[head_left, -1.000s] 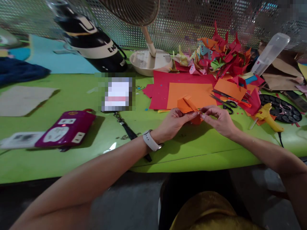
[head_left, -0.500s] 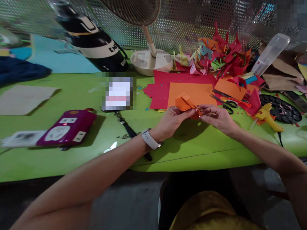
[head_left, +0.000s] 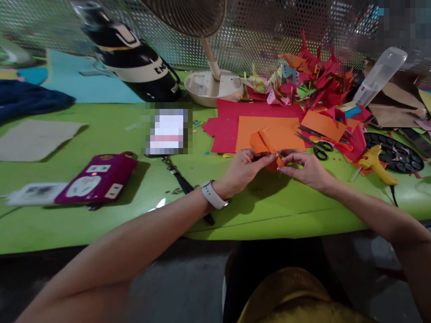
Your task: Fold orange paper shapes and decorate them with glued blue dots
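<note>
Between both hands is a folded piece of orange paper, held above the green table near its front edge. My left hand, with a white watch strap at the wrist, pinches it between thumb and fingers. On the other side, my right hand grips the paper's right end with thumb and fingertips. Part of the paper is hidden behind the fingers. Just beyond the hands lie a flat orange sheet and red sheets under it. Black-handled scissors rest to the right.
Folded paper cranes are heaped at the back right. A yellow glue gun lies beside a black tray. Behind stand a fan and a black bottle. A phone and a purple box lie left.
The folded orange paper has turned slightly in my fingers, and its upper flap shows a little differently. Both hands keep their hold, with the right fingertips shifted slightly.
</note>
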### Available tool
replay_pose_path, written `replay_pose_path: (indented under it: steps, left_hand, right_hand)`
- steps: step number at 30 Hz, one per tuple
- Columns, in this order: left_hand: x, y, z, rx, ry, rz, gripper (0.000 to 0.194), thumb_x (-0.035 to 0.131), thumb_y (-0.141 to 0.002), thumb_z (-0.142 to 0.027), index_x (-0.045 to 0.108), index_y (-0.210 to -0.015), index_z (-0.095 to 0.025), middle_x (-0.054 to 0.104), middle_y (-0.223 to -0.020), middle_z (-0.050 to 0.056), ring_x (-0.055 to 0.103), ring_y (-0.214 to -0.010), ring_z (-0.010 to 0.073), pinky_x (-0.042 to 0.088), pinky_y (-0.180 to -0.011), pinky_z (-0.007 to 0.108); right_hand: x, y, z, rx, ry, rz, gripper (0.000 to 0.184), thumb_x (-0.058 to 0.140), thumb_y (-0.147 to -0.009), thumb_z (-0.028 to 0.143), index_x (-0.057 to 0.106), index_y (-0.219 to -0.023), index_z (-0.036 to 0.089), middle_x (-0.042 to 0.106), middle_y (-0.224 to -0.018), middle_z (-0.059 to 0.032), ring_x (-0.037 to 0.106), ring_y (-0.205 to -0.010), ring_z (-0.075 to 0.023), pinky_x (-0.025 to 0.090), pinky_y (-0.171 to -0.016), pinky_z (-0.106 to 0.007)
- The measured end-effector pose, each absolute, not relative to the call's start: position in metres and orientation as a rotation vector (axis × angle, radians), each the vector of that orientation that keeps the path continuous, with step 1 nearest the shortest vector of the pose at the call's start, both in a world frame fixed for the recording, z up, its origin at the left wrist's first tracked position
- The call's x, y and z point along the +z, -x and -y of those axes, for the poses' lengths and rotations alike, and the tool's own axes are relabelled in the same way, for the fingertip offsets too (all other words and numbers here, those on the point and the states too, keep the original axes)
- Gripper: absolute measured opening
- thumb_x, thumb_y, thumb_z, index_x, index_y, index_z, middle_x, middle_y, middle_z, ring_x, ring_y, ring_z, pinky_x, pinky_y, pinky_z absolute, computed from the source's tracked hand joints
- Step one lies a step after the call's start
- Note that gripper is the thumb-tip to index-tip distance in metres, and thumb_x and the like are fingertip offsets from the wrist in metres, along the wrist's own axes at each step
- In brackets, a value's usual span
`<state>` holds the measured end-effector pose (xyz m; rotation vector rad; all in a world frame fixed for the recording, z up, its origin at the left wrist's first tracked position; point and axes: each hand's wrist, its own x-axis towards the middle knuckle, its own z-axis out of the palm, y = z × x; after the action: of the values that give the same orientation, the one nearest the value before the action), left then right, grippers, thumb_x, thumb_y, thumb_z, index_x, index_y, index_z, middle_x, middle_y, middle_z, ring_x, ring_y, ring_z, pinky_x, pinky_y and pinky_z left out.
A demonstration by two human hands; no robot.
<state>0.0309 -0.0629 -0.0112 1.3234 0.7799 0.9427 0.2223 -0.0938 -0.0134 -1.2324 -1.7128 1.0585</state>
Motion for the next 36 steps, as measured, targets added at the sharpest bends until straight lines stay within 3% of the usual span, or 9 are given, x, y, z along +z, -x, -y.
replay_pose_path:
  steps: [9,14,18,23,28,36]
  left_hand:
    - [-0.013,-0.033,0.061,0.952,-1.327,-0.763,0.032,0.081,-0.07,-0.045,0.077,-0.086,-0.018,0.078,-0.095,0.008,0.07,-0.093,0.023,0.052,-0.092,0.036]
    - [-0.017,-0.031,0.056,1.026,-1.351,-0.776,0.033,0.078,-0.073,-0.048,0.078,-0.089,-0.019,0.078,-0.093,0.007,0.07,-0.095,0.0226,0.052,-0.092,0.035]
    - [-0.015,-0.031,0.058,1.062,-1.315,-0.77,0.034,0.079,-0.072,-0.049,0.078,-0.089,-0.02,0.078,-0.094,0.007,0.07,-0.095,0.0222,0.052,-0.092,0.034]
    - [-0.011,-0.032,0.064,1.029,-1.324,-0.767,0.033,0.079,-0.072,-0.049,0.078,-0.087,-0.02,0.078,-0.091,0.007,0.07,-0.091,0.0222,0.054,-0.087,0.035]
    - [-0.014,-0.032,0.063,1.004,-1.313,-0.717,0.026,0.078,-0.075,-0.045,0.079,-0.085,-0.021,0.078,-0.087,0.006,0.071,-0.087,0.0207,0.054,-0.087,0.034]
    - [-0.014,-0.032,0.064,0.964,-1.186,-0.751,0.025,0.082,-0.068,-0.045,0.077,-0.075,-0.022,0.077,-0.083,0.005,0.07,-0.084,0.0217,0.055,-0.082,0.035]
  right_hand:
    - [-0.012,-0.221,0.091,1.043,1.272,1.742,0.021,0.075,-0.075,0.038,0.067,-0.075,0.02,0.071,-0.1,-0.0069,0.064,-0.108,-0.0229,0.046,-0.101,-0.045]
    - [-0.013,-0.22,0.092,1.092,1.229,1.553,0.032,0.078,-0.072,0.044,0.064,-0.089,0.02,0.07,-0.097,-0.0044,0.067,-0.092,-0.018,0.053,-0.091,-0.041]
    - [-0.008,-0.219,0.094,1.17,1.233,1.487,0.041,0.079,-0.069,0.05,0.062,-0.091,0.02,0.069,-0.093,-0.0039,0.066,-0.077,-0.0145,0.057,-0.071,-0.032]
    - [-0.01,-0.212,0.095,1.212,1.233,1.591,0.045,0.075,-0.07,0.06,0.056,-0.073,0.02,0.057,-0.065,0.0032,0.054,-0.057,-0.0098,0.045,-0.05,-0.024]
    - [-0.015,-0.21,0.096,1.188,1.228,1.603,0.046,0.069,-0.074,0.064,0.058,-0.072,0.019,0.055,-0.063,0.0035,0.049,-0.054,-0.0087,0.041,-0.049,-0.024]
    - [-0.013,-0.213,0.093,1.294,1.193,1.549,0.041,0.074,-0.072,0.058,0.068,-0.072,0.018,0.068,-0.068,-0.0001,0.061,-0.061,-0.0114,0.052,-0.058,-0.027]
